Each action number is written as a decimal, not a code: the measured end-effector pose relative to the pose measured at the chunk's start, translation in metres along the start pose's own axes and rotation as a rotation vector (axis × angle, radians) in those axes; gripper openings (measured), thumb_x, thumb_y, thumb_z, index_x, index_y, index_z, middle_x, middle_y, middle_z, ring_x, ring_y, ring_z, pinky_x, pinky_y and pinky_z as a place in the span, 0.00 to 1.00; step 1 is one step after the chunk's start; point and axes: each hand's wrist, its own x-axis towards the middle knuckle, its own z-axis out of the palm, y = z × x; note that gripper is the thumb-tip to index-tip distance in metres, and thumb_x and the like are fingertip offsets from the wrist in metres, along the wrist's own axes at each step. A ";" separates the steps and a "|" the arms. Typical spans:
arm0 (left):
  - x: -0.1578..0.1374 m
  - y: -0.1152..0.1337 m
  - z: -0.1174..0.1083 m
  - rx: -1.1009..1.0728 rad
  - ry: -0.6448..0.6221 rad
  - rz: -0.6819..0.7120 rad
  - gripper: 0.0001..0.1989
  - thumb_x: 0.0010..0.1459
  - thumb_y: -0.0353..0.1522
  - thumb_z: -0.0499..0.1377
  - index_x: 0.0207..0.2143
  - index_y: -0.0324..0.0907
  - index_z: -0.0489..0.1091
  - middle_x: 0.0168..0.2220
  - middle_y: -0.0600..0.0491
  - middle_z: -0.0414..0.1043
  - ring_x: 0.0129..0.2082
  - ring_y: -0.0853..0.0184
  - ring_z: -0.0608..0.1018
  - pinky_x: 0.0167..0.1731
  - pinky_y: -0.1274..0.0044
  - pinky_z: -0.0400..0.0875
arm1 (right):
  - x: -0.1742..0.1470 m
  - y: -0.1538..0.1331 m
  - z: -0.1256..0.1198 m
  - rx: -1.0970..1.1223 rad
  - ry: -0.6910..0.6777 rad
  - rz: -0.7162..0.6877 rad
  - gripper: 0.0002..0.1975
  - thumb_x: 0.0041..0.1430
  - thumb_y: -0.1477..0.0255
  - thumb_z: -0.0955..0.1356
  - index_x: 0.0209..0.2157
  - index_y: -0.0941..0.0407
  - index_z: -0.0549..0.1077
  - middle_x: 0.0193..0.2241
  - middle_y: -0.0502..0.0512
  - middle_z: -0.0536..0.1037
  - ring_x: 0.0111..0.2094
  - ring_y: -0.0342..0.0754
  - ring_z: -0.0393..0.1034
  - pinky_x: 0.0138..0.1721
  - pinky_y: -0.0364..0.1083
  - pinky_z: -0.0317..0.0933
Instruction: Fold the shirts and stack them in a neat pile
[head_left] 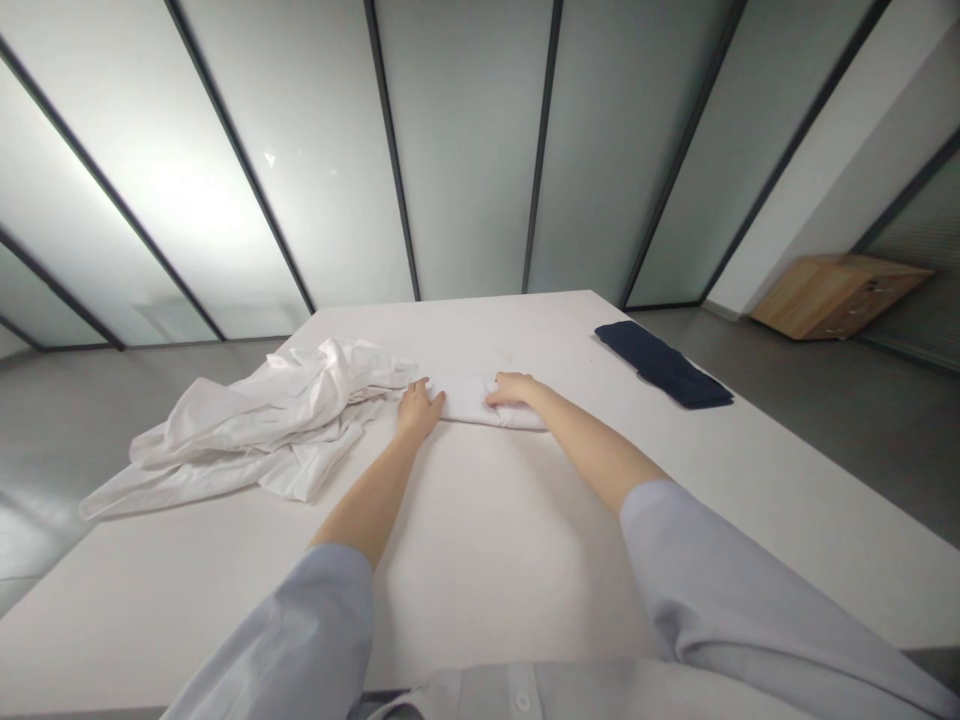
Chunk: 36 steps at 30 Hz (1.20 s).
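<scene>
A folded white cloth (pixel 466 398), probably a garment, lies flat on the white table in front of me. My left hand (pixel 421 409) rests at its left end, thumb and fingers apart. Over the right part of the cloth, my right hand (pixel 516 388) is bent, with its fingers curled down and closed on the fabric; the fingertips are partly hidden. Just left of my left hand, a loose heap of white fabric (pixel 300 405) lies crumpled, one part stretching toward the table's left edge.
A folded dark navy cloth (pixel 664 364) lies near the right edge of the white table (pixel 495 560). Frosted glass panels (pixel 465 150) with dark frames stand behind the table. A wooden cabinet (pixel 825 295) stands on the grey floor at the far right.
</scene>
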 end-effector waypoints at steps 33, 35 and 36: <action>0.005 -0.012 0.003 -0.046 0.011 -0.057 0.15 0.59 0.33 0.52 0.47 0.40 0.69 0.49 0.44 0.71 0.47 0.60 0.75 0.50 0.70 0.67 | -0.070 0.217 -0.046 -0.107 0.443 0.456 0.28 0.64 0.51 0.59 0.47 0.61 0.73 0.43 0.70 0.77 0.45 0.59 0.73 0.41 0.50 0.64; 0.004 -0.012 0.002 -0.039 0.010 -0.053 0.15 0.58 0.33 0.52 0.47 0.40 0.69 0.50 0.44 0.71 0.46 0.60 0.75 0.50 0.70 0.67 | -0.071 0.228 -0.057 -0.107 0.479 0.478 0.28 0.64 0.51 0.59 0.47 0.61 0.73 0.44 0.70 0.77 0.45 0.59 0.73 0.40 0.50 0.64; 0.003 -0.011 0.001 -0.033 0.008 -0.049 0.15 0.58 0.33 0.52 0.47 0.40 0.69 0.50 0.44 0.71 0.47 0.60 0.75 0.50 0.70 0.67 | -0.071 0.235 -0.064 -0.099 0.495 0.493 0.28 0.64 0.52 0.59 0.47 0.61 0.73 0.44 0.70 0.77 0.45 0.59 0.73 0.40 0.50 0.64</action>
